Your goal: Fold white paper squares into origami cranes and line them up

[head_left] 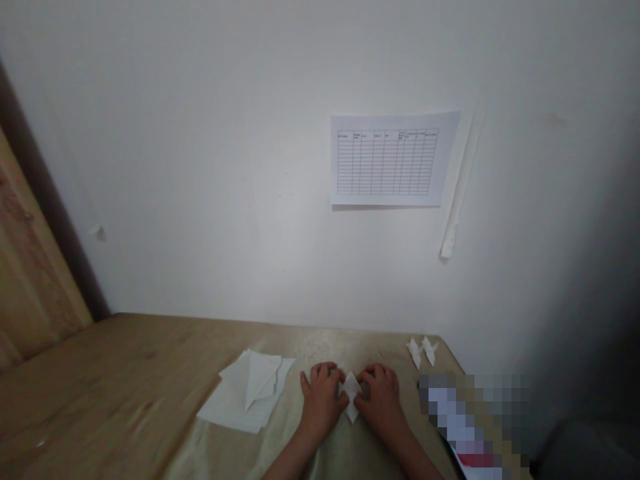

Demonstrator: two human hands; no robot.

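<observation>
A small white folded paper, diamond-shaped, lies on the brown table between my hands. My left hand grips its left edge with curled fingers and thumb. On the opposite edge, my right hand has its thumb and fingers closed on the same paper. A loose stack of white paper sheets sits to the left of my left hand. Two small folded paper figures stand side by side near the table's back right corner.
A blurred-out object lies along the table's right edge. Behind the table rises a white wall with a printed table sheet stuck on it. Wooden furniture stands at the left.
</observation>
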